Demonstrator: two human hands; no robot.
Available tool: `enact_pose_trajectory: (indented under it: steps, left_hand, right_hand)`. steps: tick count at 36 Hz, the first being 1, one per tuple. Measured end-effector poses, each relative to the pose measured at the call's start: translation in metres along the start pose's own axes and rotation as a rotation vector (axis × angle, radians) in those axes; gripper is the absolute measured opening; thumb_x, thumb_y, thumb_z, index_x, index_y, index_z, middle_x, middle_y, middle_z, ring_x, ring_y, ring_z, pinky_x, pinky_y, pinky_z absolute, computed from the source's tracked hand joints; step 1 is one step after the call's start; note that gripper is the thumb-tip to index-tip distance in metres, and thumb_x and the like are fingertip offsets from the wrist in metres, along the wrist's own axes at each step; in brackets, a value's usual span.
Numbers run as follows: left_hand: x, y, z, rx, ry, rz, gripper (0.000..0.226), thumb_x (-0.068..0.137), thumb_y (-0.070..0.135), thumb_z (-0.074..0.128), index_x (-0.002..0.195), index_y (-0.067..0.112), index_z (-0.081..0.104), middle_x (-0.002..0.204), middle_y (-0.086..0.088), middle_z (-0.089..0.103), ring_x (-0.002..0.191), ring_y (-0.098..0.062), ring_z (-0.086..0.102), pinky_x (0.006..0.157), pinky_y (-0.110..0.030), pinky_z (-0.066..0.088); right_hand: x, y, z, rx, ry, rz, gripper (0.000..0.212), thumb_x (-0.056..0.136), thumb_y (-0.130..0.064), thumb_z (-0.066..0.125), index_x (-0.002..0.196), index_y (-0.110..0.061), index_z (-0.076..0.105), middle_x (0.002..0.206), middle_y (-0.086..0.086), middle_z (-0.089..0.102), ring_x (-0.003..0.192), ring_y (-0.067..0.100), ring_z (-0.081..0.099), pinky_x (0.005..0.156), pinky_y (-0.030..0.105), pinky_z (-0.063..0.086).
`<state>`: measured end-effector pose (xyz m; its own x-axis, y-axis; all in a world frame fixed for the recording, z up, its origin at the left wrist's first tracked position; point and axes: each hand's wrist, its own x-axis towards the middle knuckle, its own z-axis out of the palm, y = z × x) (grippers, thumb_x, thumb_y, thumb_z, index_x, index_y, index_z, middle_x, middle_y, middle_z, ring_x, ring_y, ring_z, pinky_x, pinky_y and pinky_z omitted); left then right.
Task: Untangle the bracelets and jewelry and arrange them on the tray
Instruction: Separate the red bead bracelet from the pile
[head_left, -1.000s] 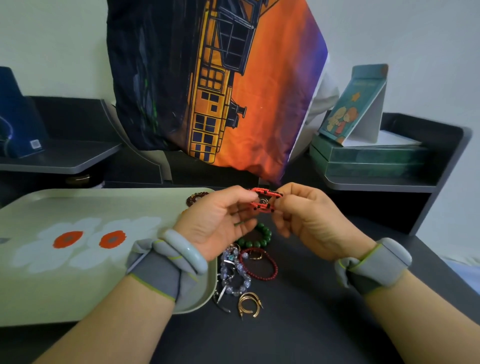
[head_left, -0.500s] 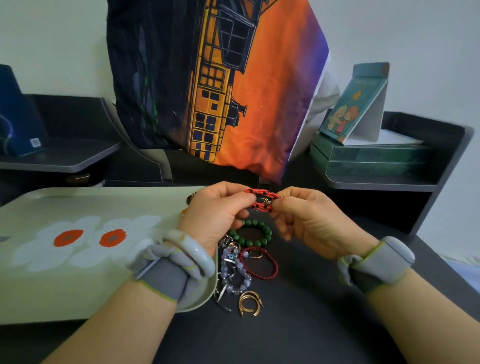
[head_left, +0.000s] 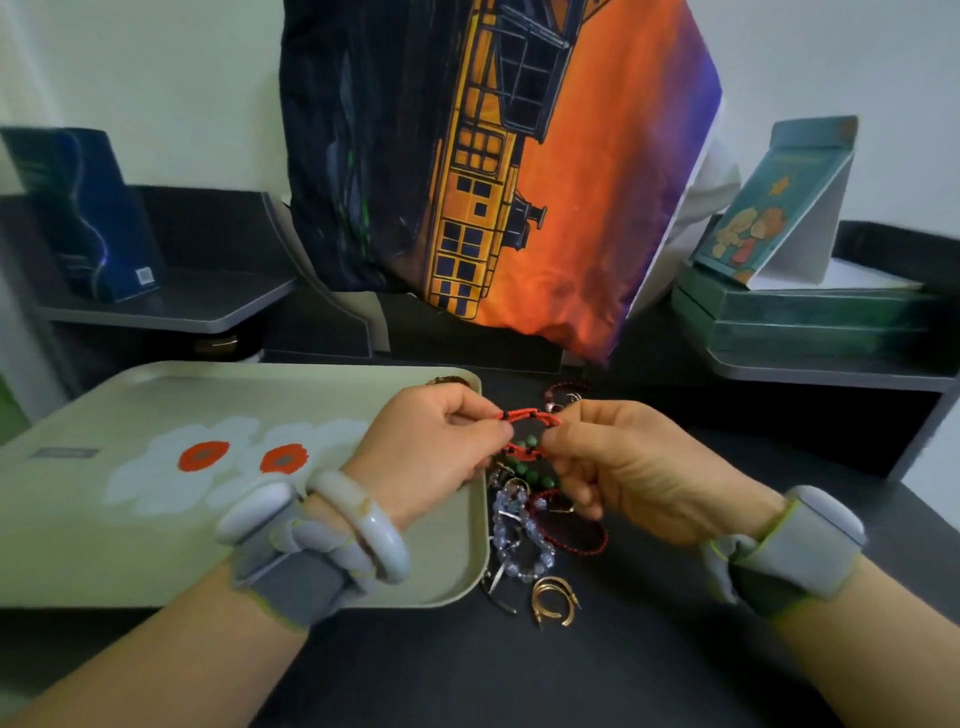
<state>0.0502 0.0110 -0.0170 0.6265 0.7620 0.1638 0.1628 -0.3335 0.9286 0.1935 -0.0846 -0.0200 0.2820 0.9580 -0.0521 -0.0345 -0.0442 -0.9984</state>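
A dark tabletop (head_left: 649, 670) carries a pale green flowered tray (head_left: 130, 551); behind the tray, a cushion (head_left: 519, 156) leans on a white wall. Just right of the tray, the left hand (head_left: 431, 447) and right hand (head_left: 623, 467) pinch the red bracelet (head_left: 530, 431), now pulled into an open loop above the jewelry pile (head_left: 524, 535).

- My left hand (head_left: 434, 441) is raised, fingers pinched shut, wrist banded in grey.
- My right hand (head_left: 631, 470) faces it, fingertips pinched, nearly touching.
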Motion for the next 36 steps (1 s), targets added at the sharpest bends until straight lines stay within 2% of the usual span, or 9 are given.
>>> enact_pose_trajectory:
  steps: [3, 6, 10, 16, 20, 29, 33, 35, 36]
  left_hand:
    - [-0.012, -0.006, -0.020, 0.099, -0.025, -0.023, 0.004, 0.080, 0.022, 0.070, 0.079, 0.025, 0.067, 0.066, 0.008, 0.066, 0.062, -0.005, 0.062, 0.056, -0.019, 0.047]
    - [-0.021, -0.010, -0.036, 0.192, -0.054, -0.050, 0.005, 0.081, 0.023, 0.069, 0.079, 0.026, 0.066, 0.066, 0.008, 0.064, 0.062, -0.005, 0.060, 0.057, -0.018, 0.042]
    - [-0.029, -0.018, -0.052, 0.238, -0.075, -0.109, 0.006, 0.080, 0.028, 0.070, 0.084, 0.024, 0.068, 0.070, 0.003, 0.067, 0.063, -0.008, 0.062, 0.063, -0.025, 0.049]
    - [-0.035, -0.024, -0.061, 0.266, -0.120, -0.166, 0.008, 0.079, 0.032, 0.070, 0.082, 0.025, 0.070, 0.071, 0.003, 0.069, 0.063, -0.006, 0.062, 0.065, -0.022, 0.050]
    - [-0.037, -0.026, -0.061, 0.273, -0.162, -0.193, 0.007, 0.080, 0.029, 0.070, 0.078, 0.023, 0.070, 0.074, -0.001, 0.072, 0.059, -0.004, 0.060, 0.060, -0.021, 0.049]
    - [-0.038, -0.029, -0.059, 0.355, -0.187, -0.216, 0.009, 0.080, 0.030, 0.068, 0.076, 0.023, 0.071, 0.075, 0.000, 0.073, 0.064, -0.008, 0.062, 0.065, -0.026, 0.051]
    - [-0.039, -0.026, -0.058, 0.425, -0.205, -0.211, 0.008, 0.080, 0.032, 0.067, 0.076, 0.026, 0.069, 0.075, 0.000, 0.073, 0.071, -0.014, 0.067, 0.071, -0.030, 0.055]
    - [-0.039, -0.024, -0.057, 0.449, -0.208, -0.204, 0.009, 0.080, 0.034, 0.067, 0.079, 0.026, 0.070, 0.071, 0.003, 0.070, 0.069, -0.012, 0.065, 0.067, -0.029, 0.053]
    - [-0.039, -0.024, -0.057, 0.459, -0.204, -0.193, 0.010, 0.081, 0.035, 0.067, 0.081, 0.026, 0.070, 0.067, 0.007, 0.067, 0.065, -0.007, 0.062, 0.060, -0.024, 0.050]
  right_hand:
    - [0.001, 0.000, 0.018, -0.104, -0.056, 0.047, 0.014, 0.085, -0.003, 0.060, 0.073, -0.006, 0.053, 0.054, 0.006, 0.053, 0.039, 0.015, 0.045, 0.035, 0.022, 0.034]
    - [0.005, 0.001, 0.032, -0.190, -0.071, 0.069, 0.011, 0.085, -0.005, 0.062, 0.077, -0.006, 0.055, 0.055, 0.005, 0.053, 0.039, 0.014, 0.044, 0.035, 0.023, 0.034]
    - [0.007, 0.002, 0.045, -0.276, -0.074, 0.099, 0.012, 0.084, -0.007, 0.063, 0.075, -0.008, 0.055, 0.052, 0.004, 0.051, 0.033, 0.012, 0.039, 0.031, 0.018, 0.029]
    - [0.003, 0.001, 0.054, -0.434, -0.120, 0.154, 0.010, 0.085, -0.016, 0.064, 0.081, -0.008, 0.058, 0.049, 0.006, 0.047, 0.028, 0.011, 0.029, 0.029, 0.014, 0.019]
    - [0.002, 0.000, 0.056, -0.490, -0.131, 0.185, 0.012, 0.085, -0.017, 0.064, 0.087, -0.006, 0.062, 0.047, 0.006, 0.046, 0.027, 0.011, 0.027, 0.030, 0.014, 0.019]
    - [0.001, -0.001, 0.059, -0.585, -0.162, 0.205, 0.018, 0.084, -0.020, 0.066, 0.091, -0.004, 0.065, 0.046, 0.003, 0.049, 0.029, 0.011, 0.030, 0.031, 0.016, 0.022]
    - [-0.001, -0.001, 0.058, -0.600, -0.180, 0.203, 0.020, 0.083, -0.021, 0.067, 0.091, -0.003, 0.066, 0.046, 0.003, 0.049, 0.030, 0.011, 0.030, 0.031, 0.017, 0.023]
    - [-0.001, -0.001, 0.058, -0.603, -0.183, 0.194, 0.020, 0.083, -0.023, 0.068, 0.089, -0.004, 0.067, 0.046, 0.002, 0.050, 0.030, 0.011, 0.031, 0.031, 0.017, 0.023]
    - [-0.002, -0.001, 0.058, -0.608, -0.179, 0.185, 0.019, 0.083, -0.023, 0.067, 0.088, -0.006, 0.067, 0.046, 0.002, 0.050, 0.030, 0.011, 0.032, 0.031, 0.016, 0.023]
